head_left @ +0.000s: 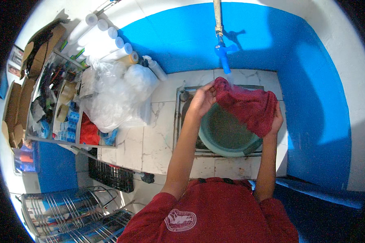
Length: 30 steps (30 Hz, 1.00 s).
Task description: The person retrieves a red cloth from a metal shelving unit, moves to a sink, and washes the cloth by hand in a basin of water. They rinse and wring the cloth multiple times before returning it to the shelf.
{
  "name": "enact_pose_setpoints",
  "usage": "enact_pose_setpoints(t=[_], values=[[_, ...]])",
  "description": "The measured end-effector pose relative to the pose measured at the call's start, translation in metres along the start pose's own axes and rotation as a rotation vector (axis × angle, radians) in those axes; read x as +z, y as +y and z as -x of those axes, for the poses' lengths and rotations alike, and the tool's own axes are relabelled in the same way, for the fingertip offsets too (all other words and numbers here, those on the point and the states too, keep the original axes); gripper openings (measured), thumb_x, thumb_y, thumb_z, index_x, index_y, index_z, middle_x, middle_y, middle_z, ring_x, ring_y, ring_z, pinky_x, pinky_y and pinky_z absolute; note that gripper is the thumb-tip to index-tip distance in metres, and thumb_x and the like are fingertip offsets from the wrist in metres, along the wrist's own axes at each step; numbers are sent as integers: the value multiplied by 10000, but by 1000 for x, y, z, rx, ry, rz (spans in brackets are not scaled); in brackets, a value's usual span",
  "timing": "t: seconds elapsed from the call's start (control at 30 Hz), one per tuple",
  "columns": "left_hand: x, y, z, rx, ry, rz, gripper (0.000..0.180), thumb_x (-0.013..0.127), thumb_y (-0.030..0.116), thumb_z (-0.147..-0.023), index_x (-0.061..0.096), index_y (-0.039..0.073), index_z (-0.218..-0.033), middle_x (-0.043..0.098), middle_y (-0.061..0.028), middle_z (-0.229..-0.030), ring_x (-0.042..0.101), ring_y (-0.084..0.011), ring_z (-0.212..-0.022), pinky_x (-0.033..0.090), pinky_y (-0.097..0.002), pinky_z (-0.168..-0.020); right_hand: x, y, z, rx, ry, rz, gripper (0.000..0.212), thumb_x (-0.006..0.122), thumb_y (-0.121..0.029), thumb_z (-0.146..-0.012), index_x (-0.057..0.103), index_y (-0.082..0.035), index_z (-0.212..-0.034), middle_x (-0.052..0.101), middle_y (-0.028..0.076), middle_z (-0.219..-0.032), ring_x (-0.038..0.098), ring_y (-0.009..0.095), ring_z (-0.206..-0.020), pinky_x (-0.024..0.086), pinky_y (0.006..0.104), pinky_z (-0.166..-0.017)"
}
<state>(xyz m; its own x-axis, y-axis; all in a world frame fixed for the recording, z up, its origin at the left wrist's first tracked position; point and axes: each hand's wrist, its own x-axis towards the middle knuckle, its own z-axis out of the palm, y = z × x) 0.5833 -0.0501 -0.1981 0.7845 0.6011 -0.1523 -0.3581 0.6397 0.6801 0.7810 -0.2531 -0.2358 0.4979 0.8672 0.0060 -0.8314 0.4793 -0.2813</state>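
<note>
A dark red cloth (247, 105) is stretched between my two hands, under a blue tap (222, 52) from which water seems to run onto it. My left hand (202, 98) pinches the cloth's upper left corner, fingers closed. At the right edge of the cloth, my right hand (276, 121) grips it, its fingers partly hidden behind the fabric. Below the cloth a round green basin (219, 150) stands in the sink (177, 121); it holds murky liquid. The cloth covers the basin's upper right part.
Left of the sink, clear plastic bags (113, 93) lie on the tiled counter (158, 125). White rolls (101, 38) lean behind them, near a spray bottle (155, 68). A sectioned tray (54, 101) holds tape and small items. Lower left are a black crate (109, 173) and a metal rack (65, 210).
</note>
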Motion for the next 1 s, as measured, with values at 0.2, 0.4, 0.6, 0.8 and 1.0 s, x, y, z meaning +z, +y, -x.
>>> enact_pose_setpoints(t=[0.2,0.4,0.6,0.8,1.0], values=[[18,-15,-10,-35,-70,58,344,478,190,-1000,535,18,-1292,608,-109,-1250,588,-254,-1148,460,-403,-1029,8,10,4,-15,-18,-58,409,433,-294,-1010,546,-52,-1320,593,174,-1300,578,347,-1176,464,477,-1021],[17,-29,-16,-23,-98,69,319,497,177,-999,542,35,-1281,610,-95,-1238,594,-235,-1133,471,-394,-1022,28,34,0,-100,262,429,411,499,-272,-1008,529,-27,-1337,613,139,-1265,600,280,-1146,460,418,-1015],[29,-46,-5,13,8,48,350,515,169,-998,509,29,-1319,602,-77,-1257,590,-204,-1135,472,-352,-1007,41,83,-24,-441,83,1366,334,511,-288,-1017,617,-29,-1200,619,128,-1204,586,252,-1081,439,379,-966],[52,-46,20,179,208,-355,242,590,144,-971,633,7,-1166,676,-13,-1027,613,-85,-864,491,-238,-755,36,122,-49,-551,46,1265,361,519,-340,-1019,610,-34,-1187,640,54,-1090,598,181,-980,457,319,-889],[52,-39,36,264,241,-778,303,629,171,-949,657,-37,-1167,690,-54,-1046,592,-83,-866,481,-259,-782,43,110,-67,-46,217,794,396,509,-417,-1008,631,-53,-1107,649,57,-983,604,178,-876,479,330,-800]])
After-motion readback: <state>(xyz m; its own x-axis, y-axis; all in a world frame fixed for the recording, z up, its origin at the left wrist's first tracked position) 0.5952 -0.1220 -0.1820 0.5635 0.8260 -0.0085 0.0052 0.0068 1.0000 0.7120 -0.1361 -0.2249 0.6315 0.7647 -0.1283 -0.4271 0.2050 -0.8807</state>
